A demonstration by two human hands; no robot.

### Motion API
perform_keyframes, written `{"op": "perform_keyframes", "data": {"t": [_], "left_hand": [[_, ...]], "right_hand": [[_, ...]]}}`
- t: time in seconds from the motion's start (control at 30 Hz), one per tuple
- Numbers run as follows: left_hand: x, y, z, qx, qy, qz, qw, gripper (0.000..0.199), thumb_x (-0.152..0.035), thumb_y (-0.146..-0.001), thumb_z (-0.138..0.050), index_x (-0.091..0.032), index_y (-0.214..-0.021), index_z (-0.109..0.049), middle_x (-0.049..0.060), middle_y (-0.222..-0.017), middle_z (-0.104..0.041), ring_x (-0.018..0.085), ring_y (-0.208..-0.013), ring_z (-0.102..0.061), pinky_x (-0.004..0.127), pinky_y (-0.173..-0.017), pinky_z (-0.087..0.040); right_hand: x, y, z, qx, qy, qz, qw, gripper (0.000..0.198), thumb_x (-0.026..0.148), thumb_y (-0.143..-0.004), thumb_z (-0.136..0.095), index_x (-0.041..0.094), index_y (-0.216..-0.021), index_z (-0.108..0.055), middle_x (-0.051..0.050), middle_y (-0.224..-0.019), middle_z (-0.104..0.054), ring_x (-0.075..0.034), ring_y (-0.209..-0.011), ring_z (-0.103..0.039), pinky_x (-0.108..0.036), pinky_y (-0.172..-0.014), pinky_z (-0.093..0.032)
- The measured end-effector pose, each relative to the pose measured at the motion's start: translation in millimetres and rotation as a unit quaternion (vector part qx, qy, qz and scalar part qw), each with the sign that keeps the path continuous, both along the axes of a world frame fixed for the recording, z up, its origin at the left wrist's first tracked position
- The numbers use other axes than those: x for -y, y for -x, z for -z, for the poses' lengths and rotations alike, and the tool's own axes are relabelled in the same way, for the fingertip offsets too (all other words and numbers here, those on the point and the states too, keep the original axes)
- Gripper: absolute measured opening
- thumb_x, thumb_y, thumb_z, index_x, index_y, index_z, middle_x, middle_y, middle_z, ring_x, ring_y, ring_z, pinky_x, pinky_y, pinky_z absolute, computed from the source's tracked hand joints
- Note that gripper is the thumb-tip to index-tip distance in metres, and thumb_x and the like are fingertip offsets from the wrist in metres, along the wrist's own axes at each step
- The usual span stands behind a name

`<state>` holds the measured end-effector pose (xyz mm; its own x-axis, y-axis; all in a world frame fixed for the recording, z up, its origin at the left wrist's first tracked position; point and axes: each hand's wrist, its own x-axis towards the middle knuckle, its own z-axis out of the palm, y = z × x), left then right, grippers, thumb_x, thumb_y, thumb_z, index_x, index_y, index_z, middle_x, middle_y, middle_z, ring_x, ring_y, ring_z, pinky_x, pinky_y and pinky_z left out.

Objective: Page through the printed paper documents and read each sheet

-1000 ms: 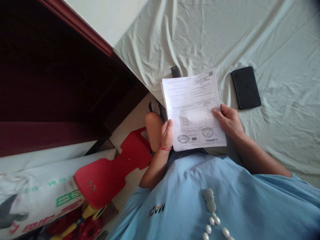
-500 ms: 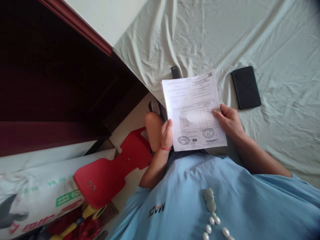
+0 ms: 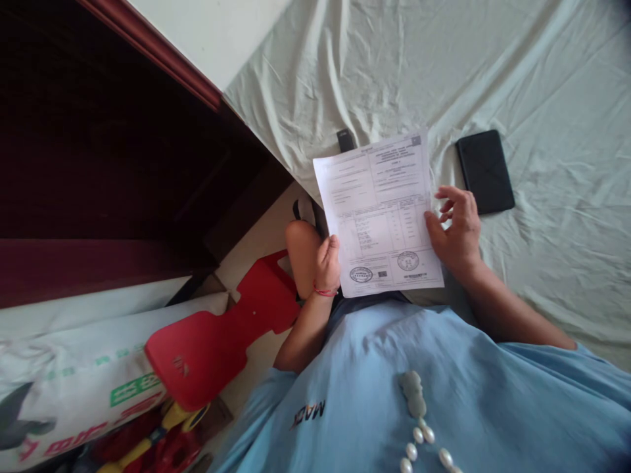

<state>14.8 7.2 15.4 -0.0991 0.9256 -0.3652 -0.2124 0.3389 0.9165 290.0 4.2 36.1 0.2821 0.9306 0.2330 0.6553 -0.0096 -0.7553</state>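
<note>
Printed white papers (image 3: 377, 217) with two round stamps near the lower edge lie tilted above my lap. On their left edge, my left hand (image 3: 328, 264) is closed, with the thumb on top of the sheet. A red cord circles that wrist. Beside the right edge is my right hand (image 3: 457, 230), its thumb and fingers spread apart; the thumb tip is at the paper's edge, and whether it touches I cannot tell. How many sheets there are is hidden.
A black rectangular case (image 3: 486, 172) lies on the pale bedsheet (image 3: 557, 85) at the right. A small black object (image 3: 346, 140) sits behind the papers. To the left are a red plastic chair (image 3: 211, 341), a printed white sack (image 3: 73, 374) and dark wooden furniture (image 3: 123, 144).
My right hand has let go of the papers' right edge and opened its fingers, moving slightly up. The top sheet has shifted a little left; my left hand keeps its hold.
</note>
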Motion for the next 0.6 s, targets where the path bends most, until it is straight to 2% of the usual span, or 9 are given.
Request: {"op": "perform_keyframes", "data": {"t": [0.13, 0.23, 0.3, 0.37, 0.43, 0.5, 0.6], "left_hand": [[-0.3, -0.8, -3.2, 0.018, -0.022, 0.017, 0.999, 0.062, -0.077, -0.083, -0.081, -0.02, -0.108, -0.081, 0.013, -0.113, -0.085, 0.035, -0.129, -0.076, 0.049, -0.109, -0.063], [0.3, -1.2, -9.9, 0.022, -0.031, 0.035, 0.999, 0.062, -0.077, -0.084, -0.08, -0.02, -0.109, -0.08, 0.014, -0.113, -0.085, 0.036, -0.131, -0.075, 0.05, -0.108, -0.064], [1.4, -0.7, -12.6, 0.014, -0.027, 0.042, 0.999, 0.062, -0.078, -0.084, -0.079, -0.021, -0.108, -0.08, 0.014, -0.111, -0.085, 0.036, -0.129, -0.076, 0.05, -0.106, -0.065], [2.8, 0.1, -12.3, 0.004, -0.021, 0.047, 0.999, 0.063, -0.08, -0.084, -0.078, -0.021, -0.105, -0.079, 0.013, -0.108, -0.085, 0.036, -0.126, -0.077, 0.049, -0.103, -0.066], [4.2, 0.4, -10.0, -0.007, -0.013, 0.047, 0.999, 0.063, -0.081, -0.083, -0.078, -0.021, -0.102, -0.079, 0.013, -0.103, -0.085, 0.036, -0.121, -0.079, 0.048, -0.099, -0.067], [5.6, 0.2, -7.2, -0.013, -0.009, 0.041, 0.999, 0.063, -0.081, -0.081, -0.079, -0.021, -0.101, -0.079, 0.012, -0.1, -0.085, 0.035, -0.117, -0.08, 0.048, -0.096, -0.067], [7.7, 0.0, -4.6, -0.006, -0.01, 0.045, 0.999, 0.063, -0.081, -0.081, -0.079, -0.022, -0.103, -0.079, 0.012, -0.1, -0.085, 0.035, -0.118, -0.079, 0.047, -0.096, -0.067]], "right_hand": [[-0.8, -1.4, 4.7, 0.121, -0.036, -0.037, 0.991, 0.018, 0.028, -0.1, -0.058, 0.027, -0.117, -0.066, -0.013, -0.124, -0.071, -0.031, -0.111, -0.065, -0.054, -0.101, -0.055], [-0.7, -0.8, 8.6, 0.123, -0.045, -0.023, 0.991, 0.027, 0.028, -0.097, -0.059, 0.026, -0.124, -0.063, -0.016, -0.129, -0.068, -0.033, -0.113, -0.064, -0.053, -0.095, -0.057], [-0.3, -0.8, 8.3, 0.098, -0.05, 0.019, 0.994, 0.025, 0.03, -0.092, -0.061, 0.026, -0.117, -0.06, -0.015, -0.122, -0.067, -0.032, -0.106, -0.064, -0.051, -0.087, -0.058], [0.5, -1.0, 5.2, 0.066, -0.038, 0.044, 0.996, 0.013, 0.031, -0.089, -0.063, 0.028, -0.098, -0.054, -0.01, -0.1, -0.066, -0.028, -0.088, -0.063, -0.047, -0.079, -0.055], [1.4, -0.6, 0.7, 0.025, -0.003, 0.031, 0.999, 0.018, 0.03, -0.087, -0.063, 0.03, -0.084, -0.045, -0.004, -0.078, -0.058, -0.023, -0.071, -0.055, -0.042, -0.069, -0.049], [2.0, 0.7, -3.1, -0.015, 0.041, 0.015, 0.999, 0.022, 0.03, -0.087, -0.063, 0.03, -0.079, -0.042, 0.0, -0.068, -0.053, -0.02, -0.061, -0.048, -0.039, -0.063, -0.042], [1.9, 3.1, -5.2, -0.088, 0.062, 0.025, 0.994, 0.026, 0.035, -0.087, -0.07, 0.031, -0.082, -0.045, 0.002, -0.066, -0.053, -0.019, -0.059, -0.047, -0.036, -0.059, -0.038]]}}
